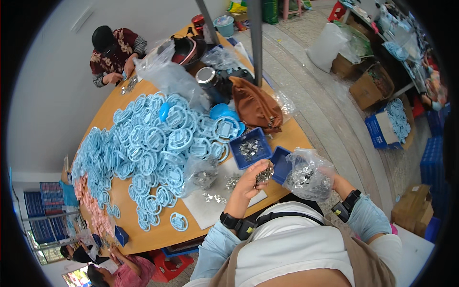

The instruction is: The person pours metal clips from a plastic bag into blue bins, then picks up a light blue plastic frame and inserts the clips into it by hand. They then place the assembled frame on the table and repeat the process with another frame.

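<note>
My left hand (250, 182) is curled round a handful of small shiny metal pieces (264, 175), close above the table edge. My right hand (331, 181) grips the side of a clear plastic bag (311, 191), which has more metal pieces inside. Between the two hands sits a blue bin (281, 161), partly covered by the bag and my left hand; its bottom is only partly visible. Just beyond it, another blue bin (262, 137) contains loose metal pieces. More pieces lie on a white board (198, 210) left of my left hand, beside a second clear bag (202, 174).
A big heap of light blue plastic rings (153, 134) covers the table's middle, with pink ones (98, 215) further left. A brown bag (256, 105) and a metal-lidded flask (206, 75) stand beyond the bins. A metal post (256, 43) rises nearby. A co-worker (114, 55) sits across.
</note>
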Demonstrator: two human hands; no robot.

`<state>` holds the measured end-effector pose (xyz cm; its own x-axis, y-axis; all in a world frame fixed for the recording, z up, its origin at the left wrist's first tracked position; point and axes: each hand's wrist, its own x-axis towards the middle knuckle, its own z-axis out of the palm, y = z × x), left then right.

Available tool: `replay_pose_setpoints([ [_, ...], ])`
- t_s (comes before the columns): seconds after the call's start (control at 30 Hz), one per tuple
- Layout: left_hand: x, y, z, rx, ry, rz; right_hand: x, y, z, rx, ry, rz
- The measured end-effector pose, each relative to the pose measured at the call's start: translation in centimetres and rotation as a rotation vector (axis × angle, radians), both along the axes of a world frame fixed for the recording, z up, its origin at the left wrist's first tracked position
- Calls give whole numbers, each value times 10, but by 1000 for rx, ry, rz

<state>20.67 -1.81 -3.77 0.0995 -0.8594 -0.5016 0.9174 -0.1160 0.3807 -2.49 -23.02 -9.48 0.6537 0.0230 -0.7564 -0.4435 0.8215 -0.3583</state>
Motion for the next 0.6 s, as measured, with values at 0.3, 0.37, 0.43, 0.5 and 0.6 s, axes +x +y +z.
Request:
replay_pose_setpoints([
  [0.3,-41,-58,-97,392,-1326,-183,-12,-29,32,-94,119,-6],
  [0.37,-43,-56,-94,342,-1371,-170,-14,-38,24,-50,113,8],
  [0.43,-41,-57,-80,282,-1448,-156,-14,-45,15,-7,110,17],
  [0.5,-38,-55,-58,279,-1592,-102,-10,-48,9,2,54,86],
  [0.6,-40,-59,-22,321,-1601,-43,-4,-48,8,-84,-70,122],
])
